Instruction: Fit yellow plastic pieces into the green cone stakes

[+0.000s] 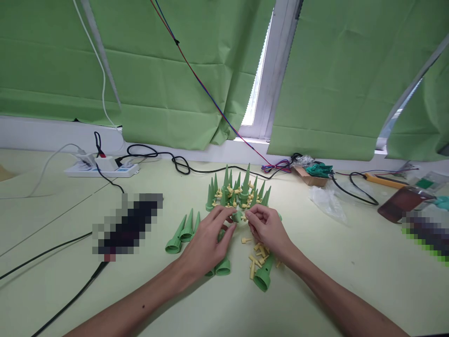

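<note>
My left hand (210, 238) is closed around a green plastic spike (237, 216), its hollow end pointing toward the right hand; most of it is hidden by the fingers. With thumb and forefinger, my right hand (269, 228) pinches a small yellow valve (244, 218) right against that spike. Whether the valve is inserted, I cannot tell. Beneath the right hand lie several loose yellow valves (260, 253) and a green cone spike (263, 277). More green spikes (174, 244) lie left of the left hand, and others (223, 267) are partly under it.
Behind the hands stand several upright green spikes (247, 187) with yellow valves on them. A power strip (101, 169) and black cables line the back left. At right are a small cardboard box (310, 177), a clear plastic bag (328, 203) and a dark reddish object (403, 203).
</note>
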Available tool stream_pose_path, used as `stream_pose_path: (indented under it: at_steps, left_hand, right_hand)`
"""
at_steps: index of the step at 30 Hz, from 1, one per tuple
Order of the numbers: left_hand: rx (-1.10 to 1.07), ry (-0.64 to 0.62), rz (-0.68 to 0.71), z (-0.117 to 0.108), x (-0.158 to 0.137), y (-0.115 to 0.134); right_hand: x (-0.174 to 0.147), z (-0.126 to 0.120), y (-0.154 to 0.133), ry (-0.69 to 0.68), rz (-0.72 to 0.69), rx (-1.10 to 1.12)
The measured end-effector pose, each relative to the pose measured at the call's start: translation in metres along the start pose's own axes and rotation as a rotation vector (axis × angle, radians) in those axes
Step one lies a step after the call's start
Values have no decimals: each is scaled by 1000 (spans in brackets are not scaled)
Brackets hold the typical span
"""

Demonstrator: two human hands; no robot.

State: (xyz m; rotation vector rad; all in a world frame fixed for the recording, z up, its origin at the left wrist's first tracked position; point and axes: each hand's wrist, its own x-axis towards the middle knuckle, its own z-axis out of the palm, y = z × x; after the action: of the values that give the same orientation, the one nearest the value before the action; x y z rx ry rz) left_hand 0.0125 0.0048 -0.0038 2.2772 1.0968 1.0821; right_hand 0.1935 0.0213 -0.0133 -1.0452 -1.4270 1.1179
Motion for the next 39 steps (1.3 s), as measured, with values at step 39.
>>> stream_pose_path:
  at_steps: [39]
  left_hand:
    - [-10,-18,-91,-4,1,3]
  right_hand:
    - [-5,-1,-1,-26,-142,-44]
